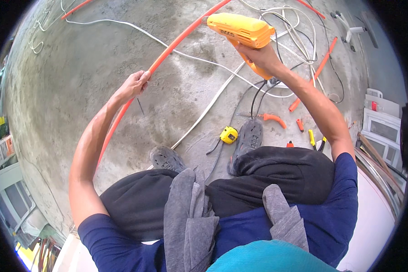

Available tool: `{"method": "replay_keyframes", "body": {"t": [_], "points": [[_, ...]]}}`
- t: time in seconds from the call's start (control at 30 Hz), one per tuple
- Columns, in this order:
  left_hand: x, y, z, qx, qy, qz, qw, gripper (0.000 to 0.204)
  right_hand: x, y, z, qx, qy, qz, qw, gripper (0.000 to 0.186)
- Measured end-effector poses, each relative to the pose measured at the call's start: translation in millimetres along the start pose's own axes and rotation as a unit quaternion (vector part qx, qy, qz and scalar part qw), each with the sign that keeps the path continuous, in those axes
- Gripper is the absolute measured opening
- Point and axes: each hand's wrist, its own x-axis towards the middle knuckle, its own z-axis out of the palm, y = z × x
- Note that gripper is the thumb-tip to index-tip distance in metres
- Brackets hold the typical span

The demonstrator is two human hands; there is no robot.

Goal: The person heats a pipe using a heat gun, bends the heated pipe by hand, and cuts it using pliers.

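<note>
My left hand (137, 83) is wrapped round a long orange conduit pipe (172, 46), which curves from beside my left arm up past the top edge. In my right hand (263, 58) is a yellow heat gun (240, 29), gripped by its handle. Its nozzle (205, 21) points left and lies against or very near the pipe in this view; I cannot tell whether they touch. A black cord (254, 102) runs down from the handle toward my right shoe.
White cable (208, 106) crosses the concrete floor and tangles at the upper right. Near my shoes (249, 136) lie a yellow tape measure (229, 134), an orange-handled tool (274, 119) and yellow-handled pliers (312, 138). Short orange pipe pieces (321, 68) lie to the right, beside white frames (381, 124).
</note>
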Motion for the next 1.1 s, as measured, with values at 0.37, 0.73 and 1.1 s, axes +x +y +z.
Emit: {"method": "replay_keyframes", "body": {"t": [0.37, 0.73, 1.1], "points": [[5, 2, 2, 0.006, -0.016, 0.01, 1.0, 0.042, -10, -13, 25, 0.018, -0.045, -0.052, 0.997, 0.034], [10, -7, 1, -0.005, -0.011, 0.011, 1.0, 0.037, -16, -13, 42, -0.033, -0.063, -0.097, 0.993, 0.041], [8, -6, 4, -0.007, -0.011, 0.006, 1.0, 0.036, -9, -1, 8, -0.059, 0.0, 0.01, 0.998, 0.044]]}}
